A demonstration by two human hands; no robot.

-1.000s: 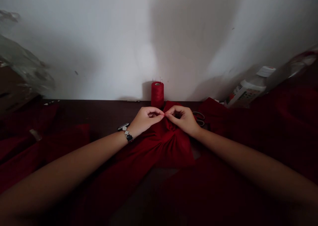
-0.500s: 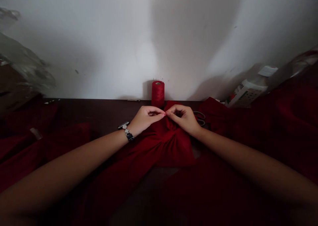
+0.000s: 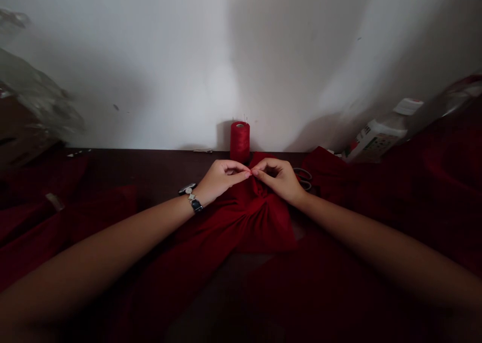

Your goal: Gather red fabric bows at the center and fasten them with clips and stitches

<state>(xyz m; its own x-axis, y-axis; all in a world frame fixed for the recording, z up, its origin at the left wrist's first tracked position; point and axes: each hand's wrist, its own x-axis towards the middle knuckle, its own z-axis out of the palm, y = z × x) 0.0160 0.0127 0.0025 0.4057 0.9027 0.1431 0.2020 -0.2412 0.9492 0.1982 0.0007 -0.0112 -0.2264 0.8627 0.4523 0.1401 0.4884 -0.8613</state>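
Gathered red fabric [image 3: 244,222] lies in folds below both hands. My left hand [image 3: 226,179], with a watch and bracelet at its wrist, pinches thumb and forefinger together. Its fingertips meet those of my right hand [image 3: 276,179], which is pinched as well. Whatever is between the fingertips is too small to make out. Right behind the hands a red thread spool [image 3: 240,141] stands upright, with several pins or needles sticking up from its top. The grey handles of a pair of scissors [image 3: 304,178] show just past my right hand.
A white bottle [image 3: 380,134] leans at the right, near more dark red cloth [image 3: 399,192]. Clear plastic and a cardboard box [image 3: 22,127] are at the far left, above other red cloth [image 3: 94,210]. A pale wall [image 3: 169,72] rises behind the table.
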